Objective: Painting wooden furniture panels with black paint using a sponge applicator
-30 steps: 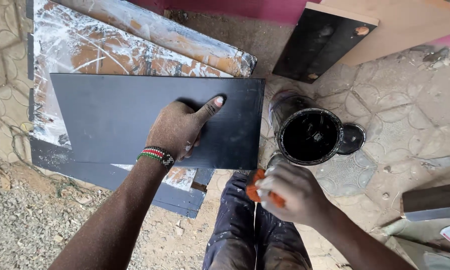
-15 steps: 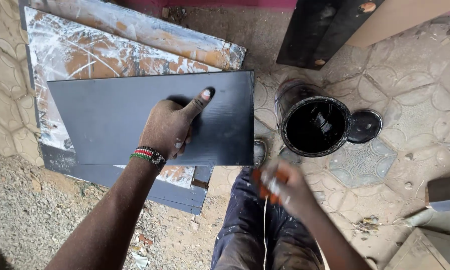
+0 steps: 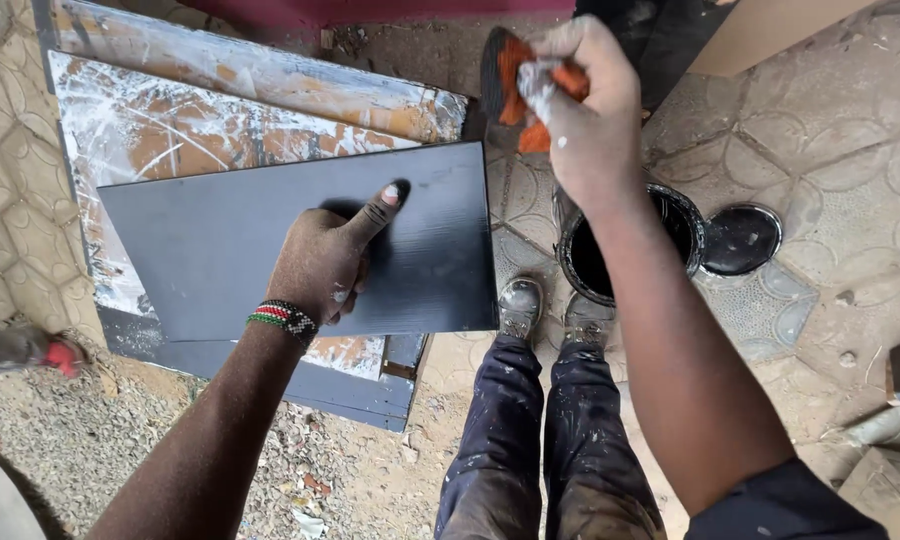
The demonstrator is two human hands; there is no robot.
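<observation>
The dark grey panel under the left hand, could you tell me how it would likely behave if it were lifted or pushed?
The dark grey panel looks flat with straight edges, so probably stiff, not floppy. Its smooth, faintly glossy face suggests it could slide on the paint-streaked boards beneath. The left hand rests on it, thumb out, and it seems thin, so probably fairly light for its area.

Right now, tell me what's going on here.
A person stands over a dark painted board lying on a paint-smeared panel. Their left hand rests on the board, index finger stretched out. Their right hand is raised, gripping an orange rag or sponge with a dark edge. An open can of black paint sits on the paved ground beside their shoes, its lid lying next to it.
</observation>
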